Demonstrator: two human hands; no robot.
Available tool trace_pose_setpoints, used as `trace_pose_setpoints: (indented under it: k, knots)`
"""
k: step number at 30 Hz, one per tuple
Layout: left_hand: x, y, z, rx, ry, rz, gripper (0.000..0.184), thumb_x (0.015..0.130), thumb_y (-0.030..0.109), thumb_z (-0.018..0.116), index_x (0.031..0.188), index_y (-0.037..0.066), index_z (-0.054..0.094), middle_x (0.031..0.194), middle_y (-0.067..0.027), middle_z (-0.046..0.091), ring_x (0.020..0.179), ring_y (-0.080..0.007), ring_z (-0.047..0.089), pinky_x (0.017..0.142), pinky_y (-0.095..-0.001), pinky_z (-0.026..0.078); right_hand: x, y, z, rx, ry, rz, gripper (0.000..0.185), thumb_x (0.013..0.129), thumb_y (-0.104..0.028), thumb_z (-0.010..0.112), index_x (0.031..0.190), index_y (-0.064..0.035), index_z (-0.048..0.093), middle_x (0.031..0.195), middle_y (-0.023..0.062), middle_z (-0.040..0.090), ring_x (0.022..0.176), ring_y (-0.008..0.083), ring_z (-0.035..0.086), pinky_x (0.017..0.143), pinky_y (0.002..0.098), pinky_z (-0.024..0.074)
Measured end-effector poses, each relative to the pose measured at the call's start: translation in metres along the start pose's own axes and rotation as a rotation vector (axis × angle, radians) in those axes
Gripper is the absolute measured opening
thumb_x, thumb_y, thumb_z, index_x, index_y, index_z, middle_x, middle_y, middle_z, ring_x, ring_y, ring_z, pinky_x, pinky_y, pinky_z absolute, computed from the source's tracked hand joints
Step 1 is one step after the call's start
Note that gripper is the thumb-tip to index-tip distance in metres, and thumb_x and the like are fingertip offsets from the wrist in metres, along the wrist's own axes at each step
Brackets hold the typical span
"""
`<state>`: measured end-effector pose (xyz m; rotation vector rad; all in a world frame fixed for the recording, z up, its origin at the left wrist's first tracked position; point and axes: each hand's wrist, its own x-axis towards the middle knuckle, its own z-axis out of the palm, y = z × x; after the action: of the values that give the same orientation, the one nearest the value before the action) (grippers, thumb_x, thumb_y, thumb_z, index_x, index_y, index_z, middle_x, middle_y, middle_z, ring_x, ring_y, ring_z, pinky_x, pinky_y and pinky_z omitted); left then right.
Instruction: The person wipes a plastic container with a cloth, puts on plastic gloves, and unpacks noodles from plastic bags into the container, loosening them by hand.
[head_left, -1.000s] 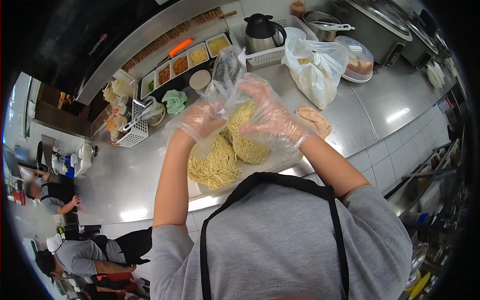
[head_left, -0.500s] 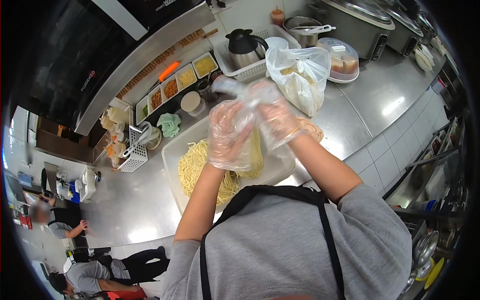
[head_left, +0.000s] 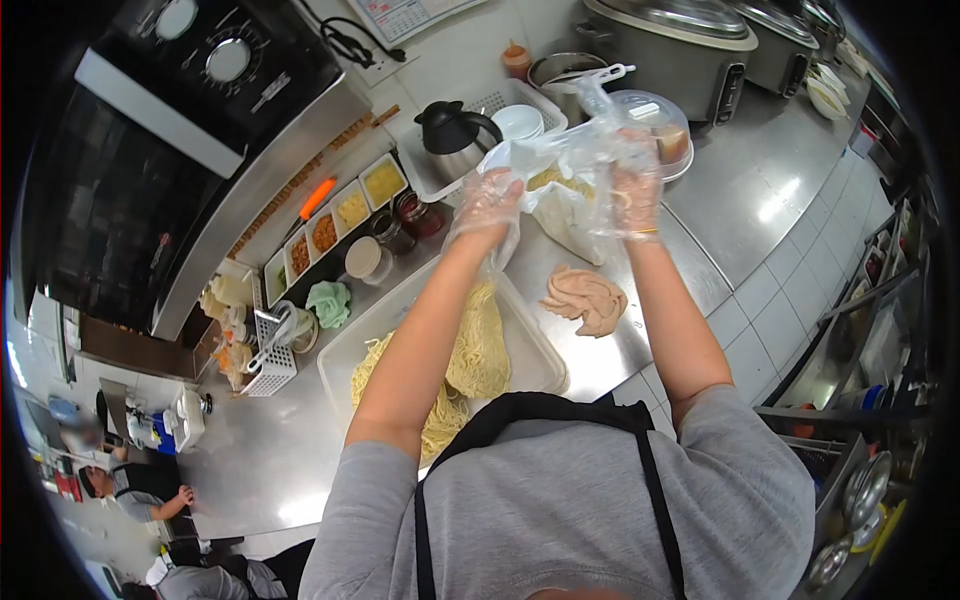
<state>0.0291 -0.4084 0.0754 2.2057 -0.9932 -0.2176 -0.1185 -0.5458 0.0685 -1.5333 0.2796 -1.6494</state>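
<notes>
Both my hands wear clear plastic gloves and are at a white plastic bag (head_left: 572,222) with yellowish noodles inside. My left hand (head_left: 490,203) is closed on the bag's left edge. On the other side, my right hand (head_left: 636,195) grips the bag's right edge, somewhat smeared by motion. Below my left forearm, a translucent tub (head_left: 535,350) holds loose yellow noodles (head_left: 372,362) and a portion of noodles in a clear bag (head_left: 480,345). Part of the tub is hidden by my arm and apron.
A crumpled tan cloth (head_left: 585,300) lies right of the tub. Behind stand a thermal jug (head_left: 455,140) in a white basket, a lidded cake container (head_left: 655,125) and large cookers (head_left: 680,55). Topping trays (head_left: 325,235), jars (head_left: 368,260) and a green cloth (head_left: 328,303) sit left. Two co-workers are at far left.
My hands have left the clear bag of noodles, which now rests in the tub. They have moved up and apart to the white plastic bag. The tan cloth is now fully visible.
</notes>
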Motion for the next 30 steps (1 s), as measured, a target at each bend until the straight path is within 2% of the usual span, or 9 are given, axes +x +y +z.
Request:
trace_pose_setpoints:
  k: [7,9,13,15,18,22,24,26,30]
  knots:
    - [0.028,-0.014,0.014,-0.389,-0.06,0.19,0.054,0.072,0.007,0.056,0.124,0.015,0.046,0.112,-0.0121,0.055,0.094,-0.0216,0.057,0.085,-0.0281,0.043,-0.003,0.046,0.027,-0.227,-0.251,-0.367,0.022,0.074,-0.008,0.052,0.095,-0.0034,0.054,0.091,0.0112,0.056,0.089,0.03,0.054,0.082,0.0372,0.0422]
    - [0.033,-0.005,0.003,-0.601,-0.136,0.073,0.061,0.069,0.003,0.055,0.128,0.01,0.042,0.11,-0.01,0.056,0.093,-0.019,0.057,0.083,-0.0253,0.043,-0.011,0.064,0.034,-0.384,-0.699,-0.192,0.026,0.072,-0.008,0.055,0.098,-0.0085,0.055,0.095,0.0143,0.056,0.091,0.0323,0.053,0.082,0.0383,0.042]
    - [0.042,-0.007,-0.046,-0.124,-0.099,0.43,0.07,0.068,0.003,0.056,0.134,0.017,0.035,0.122,-0.0122,0.048,0.109,-0.0235,0.049,0.093,-0.0283,0.038,-0.015,0.087,0.044,-1.058,-1.328,0.188,0.038,0.075,-0.011,0.052,0.113,-0.0134,0.053,0.108,0.016,0.056,0.101,0.0303,0.054,0.089,0.0356,0.0415]
    - [0.017,0.015,-0.083,-0.02,-0.133,0.221,0.067,0.07,0.0,0.056,0.133,0.016,0.037,0.122,-0.0054,0.049,0.105,-0.017,0.048,0.092,-0.0266,0.038,-0.002,0.062,0.043,-1.072,-1.352,0.039,0.04,0.078,-0.013,0.049,0.118,-0.0149,0.052,0.112,0.0163,0.055,0.102,0.0296,0.055,0.09,0.0371,0.0411]
    - [-0.011,-0.004,-0.128,0.144,-0.015,0.529,0.064,0.073,0.003,0.06,0.132,0.018,0.038,0.116,-0.0057,0.051,0.105,-0.0168,0.048,0.089,-0.0296,0.042,0.012,0.01,0.023,-0.884,-1.071,-0.054,0.036,0.075,-0.01,0.056,0.112,-0.0098,0.055,0.107,0.0149,0.058,0.099,0.029,0.056,0.087,0.0371,0.0432]
    - [-0.077,-0.075,-0.166,0.04,-0.035,0.138,0.049,0.074,0.006,0.061,0.121,0.01,0.048,0.102,-0.0067,0.057,0.102,-0.02,0.054,0.076,-0.0316,0.05,0.025,-0.03,-0.015,-0.517,-0.932,0.149,0.033,0.072,-0.012,0.063,0.103,-0.0054,0.057,0.098,0.0115,0.06,0.09,0.0229,0.058,0.081,0.0319,0.0457]
    - [-0.097,-0.054,-0.149,1.158,-0.511,0.061,0.028,0.077,0.02,0.057,0.1,0.004,0.061,0.109,-0.0195,0.056,0.1,-0.0299,0.056,0.084,-0.0373,0.045,0.017,-0.046,-0.023,-0.472,-0.961,0.277,0.032,0.072,-0.014,0.064,0.102,-0.0048,0.057,0.095,0.01,0.06,0.089,0.0199,0.057,0.079,0.0306,0.0458]
    - [-0.128,-0.078,-0.122,0.688,-0.476,-0.247,0.025,0.077,0.016,0.052,0.095,0.002,0.063,0.104,-0.0225,0.058,0.096,-0.0317,0.057,0.082,-0.0361,0.046,0.008,-0.06,-0.024,-0.424,-0.989,0.398,0.031,0.073,-0.016,0.066,0.101,-0.0043,0.057,0.093,0.0085,0.059,0.088,0.0168,0.057,0.078,0.0293,0.046]
    - [-0.131,-0.134,-0.073,0.707,-0.326,-0.347,0.028,0.078,0.013,0.047,0.101,0.002,0.059,0.107,-0.0203,0.057,0.096,-0.0315,0.057,0.081,-0.0373,0.046,-0.023,-0.079,-0.008,-0.278,-1.14,0.376,0.032,0.074,-0.014,0.067,0.104,-0.005,0.057,0.096,0.0071,0.059,0.084,0.0159,0.057,0.078,0.0296,0.0469]
